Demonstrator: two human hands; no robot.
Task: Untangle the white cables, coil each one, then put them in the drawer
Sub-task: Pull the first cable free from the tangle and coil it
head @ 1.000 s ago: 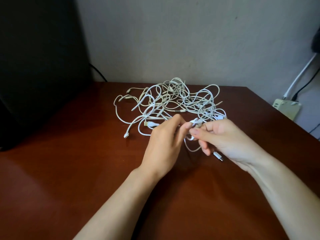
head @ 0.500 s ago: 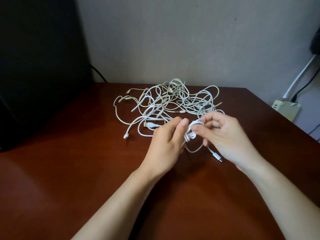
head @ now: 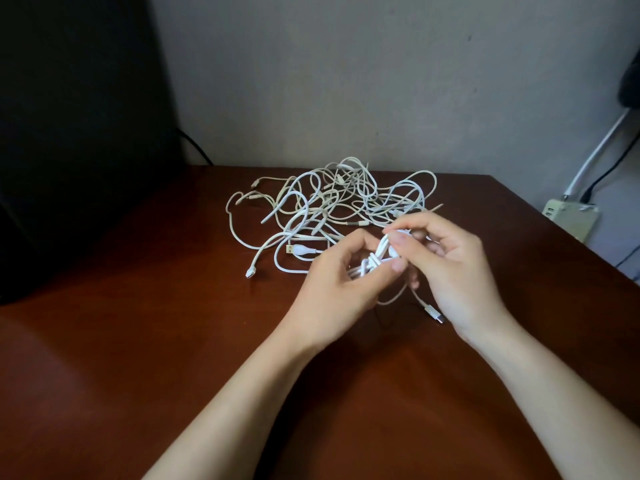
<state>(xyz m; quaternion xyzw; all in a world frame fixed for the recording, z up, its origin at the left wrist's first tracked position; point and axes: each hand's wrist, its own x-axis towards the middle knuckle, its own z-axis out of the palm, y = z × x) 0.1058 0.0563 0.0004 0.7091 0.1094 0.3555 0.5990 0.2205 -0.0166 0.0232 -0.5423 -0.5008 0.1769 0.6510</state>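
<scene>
Both hands, left (head: 332, 285) and right (head: 450, 268), fingers closed on a small coil (head: 375, 259); light, limp cable, best pinched at its wraps.

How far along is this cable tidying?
Early. Nothing looks put away, and no drawer shows. Both hands, left and right, are wrapping one small coil, its plug end dangling. The tangled pile behind still needs separating, coiling and storing.
</scene>
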